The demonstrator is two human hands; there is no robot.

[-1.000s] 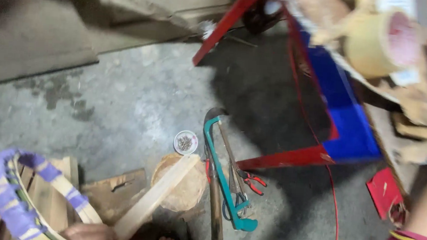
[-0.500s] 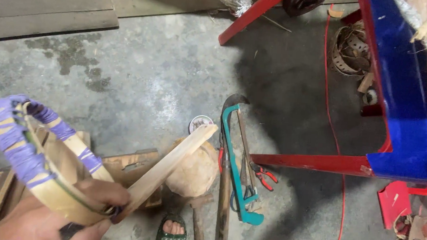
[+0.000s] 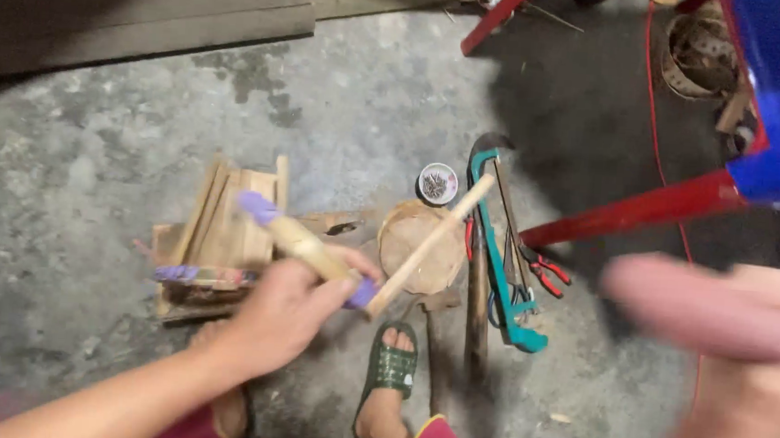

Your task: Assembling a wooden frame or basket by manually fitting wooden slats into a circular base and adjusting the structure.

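Observation:
My left hand (image 3: 287, 316) grips a bamboo hoop (image 3: 305, 246) wrapped in purple tape, seen edge-on, together with a pale wooden stick (image 3: 432, 244) that slants up to the right. The stick crosses over a round wooden block (image 3: 406, 247) on the concrete floor. My right hand (image 3: 725, 343) is close to the camera at the right edge and badly blurred; whether it holds anything cannot be made out. My foot in a green sandal (image 3: 390, 372) rests just below the block.
A stack of wood offcuts (image 3: 218, 222) lies left of the block. A small tin of nails (image 3: 437, 183), a teal hacksaw (image 3: 504, 271), red pliers (image 3: 547, 272) and a wooden handle (image 3: 478, 297) lie right of it. A blue table with red legs (image 3: 662, 204) stands at the right.
My left hand has turned the hoop from face-on to edge-on and carried it right, over the offcuts. My right hand has swung into view, blurred. The view has tilted down.

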